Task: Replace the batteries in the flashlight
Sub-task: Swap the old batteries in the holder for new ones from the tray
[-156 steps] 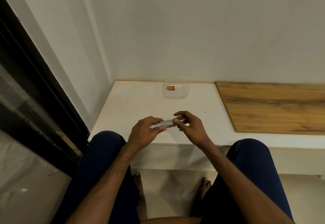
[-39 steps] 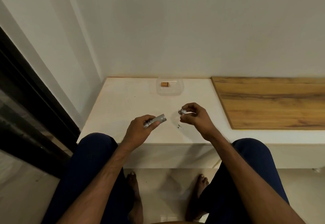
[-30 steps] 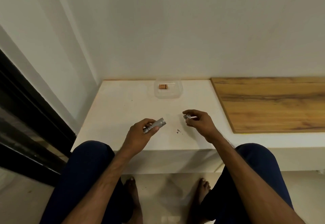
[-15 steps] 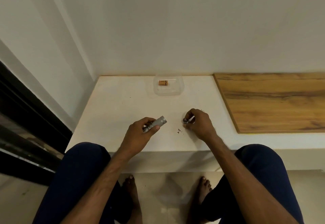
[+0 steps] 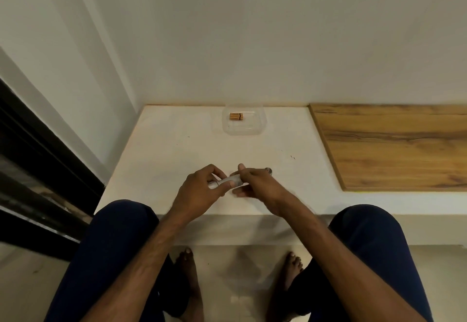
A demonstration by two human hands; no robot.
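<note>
A slim silver flashlight body [image 5: 225, 181] lies across between both hands, just above the white ledge [image 5: 177, 155]. My left hand [image 5: 199, 193] grips its left end. My right hand [image 5: 255, 184] has its fingers at the body's right, open end; whether they pinch it is hidden by the fingers. The small round end cap [image 5: 268, 170] rests on the ledge just beyond my right hand. Copper-coloured batteries [image 5: 236, 116] lie bundled in a clear plastic tray [image 5: 257, 129] at the back of the ledge.
A wooden board [image 5: 394, 147] covers the ledge's right part. A white wall runs along the back and a dark frame [image 5: 38, 165] stands at the left. My knees and bare feet are below the ledge's front edge.
My right hand set the end cap down on the ledge and came back left to the flashlight's open end. The left hand kept holding the body.
</note>
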